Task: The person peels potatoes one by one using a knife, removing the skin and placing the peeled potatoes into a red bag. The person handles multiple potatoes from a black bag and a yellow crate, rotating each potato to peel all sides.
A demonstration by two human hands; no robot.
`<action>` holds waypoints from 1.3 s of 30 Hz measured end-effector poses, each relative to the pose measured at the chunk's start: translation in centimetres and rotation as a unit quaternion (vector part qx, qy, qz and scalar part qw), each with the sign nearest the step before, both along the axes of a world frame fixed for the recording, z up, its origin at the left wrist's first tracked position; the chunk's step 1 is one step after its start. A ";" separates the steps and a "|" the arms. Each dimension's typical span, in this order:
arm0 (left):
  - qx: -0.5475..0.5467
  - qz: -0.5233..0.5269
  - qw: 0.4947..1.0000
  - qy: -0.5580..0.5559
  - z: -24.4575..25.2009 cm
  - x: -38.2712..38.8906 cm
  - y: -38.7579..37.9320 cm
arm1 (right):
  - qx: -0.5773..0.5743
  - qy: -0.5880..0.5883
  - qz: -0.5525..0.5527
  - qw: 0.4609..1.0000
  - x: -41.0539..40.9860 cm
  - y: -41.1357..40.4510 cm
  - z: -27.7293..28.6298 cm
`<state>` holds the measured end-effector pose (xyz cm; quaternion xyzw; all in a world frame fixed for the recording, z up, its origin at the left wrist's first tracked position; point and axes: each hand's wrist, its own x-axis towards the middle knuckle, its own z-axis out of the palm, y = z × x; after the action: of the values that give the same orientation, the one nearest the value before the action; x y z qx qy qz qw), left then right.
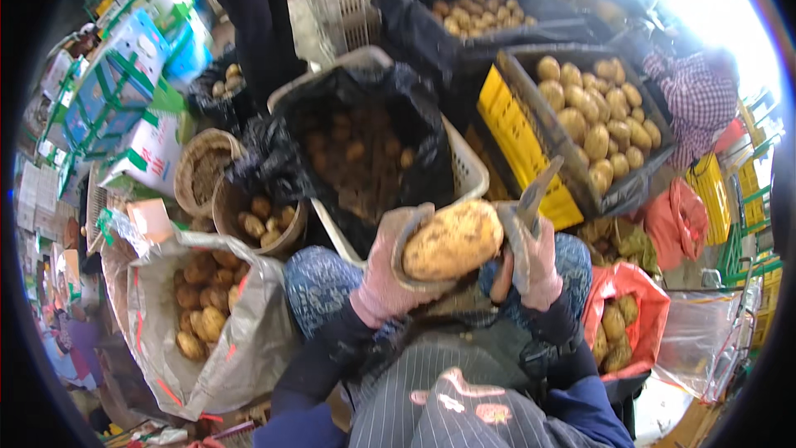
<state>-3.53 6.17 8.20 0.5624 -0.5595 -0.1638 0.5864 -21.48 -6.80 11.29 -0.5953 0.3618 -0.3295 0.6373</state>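
Observation:
My left hand (395,261), in a pink work glove with a grey palm, is wrapped around a large yellow potato (457,239) with specks of soil on its skin. Against the potato's right end sits my right hand (535,261), gloved alike. It grips a knife (542,188) whose dirty blade points up and to the right; a brown handle end shows below the fingers. Just beyond both hands stands a white plastic crate (469,165) lined with a black plastic bag (429,96). Potatoes (354,150) lie in the shadow inside it.
At right, a yellow-sided crate (519,137) holds many potatoes. A woven sack (261,317), a round bucket (224,218) and a red bag (653,323) with potatoes flank my knees. A person's legs (258,18) stand ahead; someone in a checked sleeve (696,93) is at right.

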 end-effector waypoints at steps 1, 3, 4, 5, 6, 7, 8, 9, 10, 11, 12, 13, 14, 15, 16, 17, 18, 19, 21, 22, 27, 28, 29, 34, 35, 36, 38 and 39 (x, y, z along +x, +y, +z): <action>0.005 -0.002 1.000 0.011 0.0 0.0 0.0 | -0.027 0.008 0.010 1.000 0.1 0.0 0.3; -0.001 -0.024 0.997 0.079 -0.1 -0.1 0.0 | -0.001 0.018 -0.007 1.000 0.3 0.0 0.9; 0.003 -0.037 0.992 0.117 -0.1 -0.2 0.0 | 0.038 -0.002 -0.020 0.999 0.4 0.0 1.2; 0.019 -0.033 0.991 0.127 -0.2 -0.2 0.0 | 0.034 -0.007 -0.010 0.999 0.6 -0.1 1.4; 0.026 -0.041 0.988 0.147 -0.3 -0.2 0.0 | 0.023 -0.014 -0.008 1.000 0.7 -0.2 1.6; 0.024 -0.054 0.985 0.161 -0.3 -0.2 0.0 | 0.014 -0.014 -0.007 1.000 0.8 -0.2 1.8; 0.030 -0.045 0.985 0.165 -0.4 -0.1 0.0 | 0.029 -0.025 -0.005 0.999 0.9 -0.2 2.0; 0.043 -0.071 0.975 0.206 -0.4 -0.1 -0.1 | 0.026 -0.028 0.001 0.999 0.8 -0.1 2.2; 0.057 -0.087 0.959 0.263 -0.3 -0.1 0.0 | 0.049 -0.019 0.010 0.999 0.8 -0.1 2.4; 0.057 -0.091 0.963 0.247 -0.2 0.0 -0.1 | 0.073 -0.008 0.019 0.997 0.7 0.0 2.6; 0.044 -0.142 0.911 0.384 -0.1 0.0 -0.1 | 0.068 -0.001 0.026 0.997 0.6 0.1 2.8; 0.040 -0.198 0.833 0.515 0.1 -0.1 -0.2 | 0.072 0.001 0.037 0.997 0.5 0.2 2.9; 0.029 -0.218 0.822 0.525 0.3 -0.2 0.0 | 0.067 0.007 0.043 0.997 0.5 0.3 3.0; 0.032 -0.203 0.828 0.521 0.4 -0.1 -0.1 | 0.057 0.000 0.059 0.997 0.6 0.4 3.1; 0.037 -0.242 0.792 0.560 0.5 -0.2 -0.1 | 0.044 0.048 0.060 0.996 0.6 0.5 3.1; 0.036 -0.278 0.749 0.601 0.5 0.0 -0.1 | 0.045 0.047 0.062 0.996 0.7 0.6 3.0; 0.052 -0.270 0.749 0.603 0.5 -0.1 -0.2 | 0.031 0.007 0.074 0.997 0.8 0.7 2.9; 0.056 -0.274 0.709 0.647 0.5 0.1 -0.2 | 0.019 -0.032 0.072 0.997 0.8 0.9 2.7; 0.066 -0.267 0.686 0.674 0.2 0.2 -0.2 | 0.085 -0.019 0.049 0.995 0.9 1.2 2.4; 0.060 -0.265 0.704 0.656 0.0 0.4 -0.4 | 0.049 -0.030 0.068 0.996 0.8 1.2 2.4; 0.058 -0.274 0.660 0.697 -0.8 0.6 -0.8 | -0.029 0.100 0.074 0.992 -0.1 0.7 2.8; 0.061 -0.271 0.662 0.696 -1.0 0.6 -0.8 | -0.082 0.099 0.103 0.986 -0.1 0.5 3.0; 0.052 -0.262 0.664 0.699 -1.0 0.6 -0.8 | -0.133 0.103 0.126 0.978 -0.2 0.2 3.2; 0.064 -0.213 0.680 0.698 -1.1 0.5 -0.4 | -0.439 0.182 0.072 0.877 0.2 -0.6 3.7; 0.064 -0.220 0.687 0.690 -1.1 0.4 -0.4 | -0.480 0.233 0.071 0.843 0.3 -0.8 3.8; 0.065 -0.220 0.682 0.694 -1.0 0.4 -0.4 | -0.450 0.256 0.089 0.851 0.4 -0.5 3.8; 0.058 -0.221 0.683 0.694 -0.8 0.4 -0.7 | -0.481 0.232 0.129 0.836 0.5 -0.2 3.7; 0.051 -0.240 0.698 0.673 -0.7 0.6 -0.9 | -0.519 0.221 0.153 0.811 0.7 -0.1 3.6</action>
<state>-2.97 5.29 7.46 0.1780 -0.1222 -0.6617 0.7180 -20.79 -6.88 14.91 -0.9422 0.1718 -0.2257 0.1783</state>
